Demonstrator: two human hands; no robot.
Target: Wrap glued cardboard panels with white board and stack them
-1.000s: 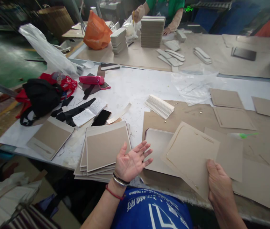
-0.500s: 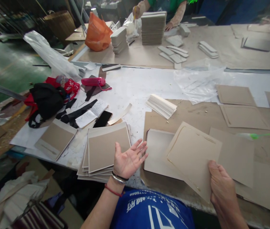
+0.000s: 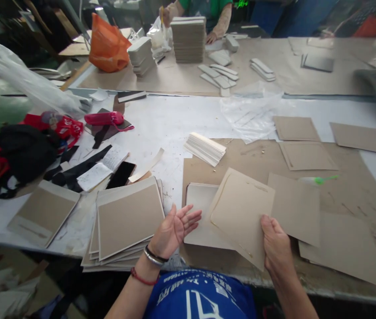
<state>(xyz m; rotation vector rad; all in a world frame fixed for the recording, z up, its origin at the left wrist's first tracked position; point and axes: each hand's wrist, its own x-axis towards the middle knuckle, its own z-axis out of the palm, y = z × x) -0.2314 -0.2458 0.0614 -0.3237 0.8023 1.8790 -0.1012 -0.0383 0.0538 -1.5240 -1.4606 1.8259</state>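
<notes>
My right hand grips the right edge of a tan cardboard sheet, thumb on top. Yellowish glue lines run along the sheet's edges, and it is tilted over a pale grey board on the table. My left hand is open, palm up and fingers spread, by the left side of that board, and holds nothing. Left of it lies a stack of tan boards with pale borders. More tan sheets lie to the right of my right hand.
A bundle of white strips lies ahead. To the left are a phone, a notebook, a pink pouch and a black bag. A green-tipped glue bottle lies right. Across the table a co-worker's hand rests beside stacked boards.
The view has turned to the right, so the table's things sit further left. My right hand still holds the cardboard sheet; my left hand stays open, its palm turned more sideways.
</notes>
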